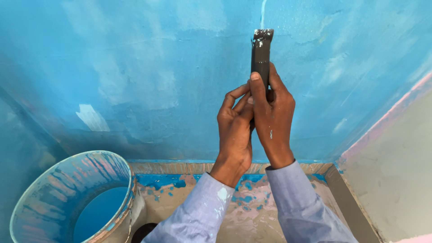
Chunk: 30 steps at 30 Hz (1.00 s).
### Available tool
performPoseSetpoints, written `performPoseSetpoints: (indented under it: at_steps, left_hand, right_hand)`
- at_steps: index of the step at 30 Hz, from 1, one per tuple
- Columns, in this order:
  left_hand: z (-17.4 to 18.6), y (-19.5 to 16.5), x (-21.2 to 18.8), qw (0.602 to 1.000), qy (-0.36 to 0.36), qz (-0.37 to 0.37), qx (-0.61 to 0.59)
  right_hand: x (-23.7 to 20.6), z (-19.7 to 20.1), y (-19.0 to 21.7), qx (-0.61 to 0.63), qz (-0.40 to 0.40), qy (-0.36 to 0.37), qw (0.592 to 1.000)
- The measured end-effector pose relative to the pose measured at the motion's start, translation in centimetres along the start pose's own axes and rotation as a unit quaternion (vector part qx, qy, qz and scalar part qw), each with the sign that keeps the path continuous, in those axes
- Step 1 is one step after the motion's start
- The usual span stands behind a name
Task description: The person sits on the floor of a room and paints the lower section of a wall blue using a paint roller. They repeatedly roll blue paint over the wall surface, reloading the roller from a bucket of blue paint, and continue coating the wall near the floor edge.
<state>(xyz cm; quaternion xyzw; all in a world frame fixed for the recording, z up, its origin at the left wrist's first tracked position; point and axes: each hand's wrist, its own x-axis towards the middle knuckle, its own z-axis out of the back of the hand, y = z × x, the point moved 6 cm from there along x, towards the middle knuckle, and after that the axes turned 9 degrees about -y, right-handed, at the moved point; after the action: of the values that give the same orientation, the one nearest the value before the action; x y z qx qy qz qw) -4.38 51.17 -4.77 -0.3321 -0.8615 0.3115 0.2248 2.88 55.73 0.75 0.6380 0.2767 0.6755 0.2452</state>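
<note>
Both hands are raised together in front of a blue painted wall (148, 67). My right hand (272, 119) grips the lower part of a dark grey handle-like tool (261, 54), which points straight up with paint flecks on its top end. My left hand (235, 128) presses against the right hand from the left, fingers curled toward the tool's lower end; whether it grips the tool is hidden. Both arms wear light blue sleeves with paint spots.
A paint bucket (54, 193) smeared with blue and pink, holding blue paint, stands at the lower left. A paint-splattered ledge (171, 184) runs along the wall's foot. A pale wall (396, 166) meets the blue one at right. A thin pale streak (263, 11) runs above the tool.
</note>
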Motion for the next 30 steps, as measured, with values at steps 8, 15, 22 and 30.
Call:
performPoseSetpoints:
  at_steps: [8,15,22,30]
  left_hand:
    - [5.7,2.7,-2.9,0.997,-0.06,0.052,0.002]
    - [7.8,3.2,-3.9,0.993,-0.08,0.08,0.03]
    - [3.7,-1.4,-0.1,0.999,-0.042,0.004,0.0]
    - [7.8,-0.6,-2.6,0.994,-0.091,0.056,0.017]
  right_hand:
    - [-6.6,-0.7,-2.7,0.019,-0.006,0.003,1.0]
    - [-8.5,-1.5,-3.5,-0.01,-0.033,0.0,0.999]
    - [-2.1,-3.2,0.8,0.026,-0.025,0.013,0.999]
    - [-6.9,-4.0,-0.7,-0.001,-0.002,0.009,1.0]
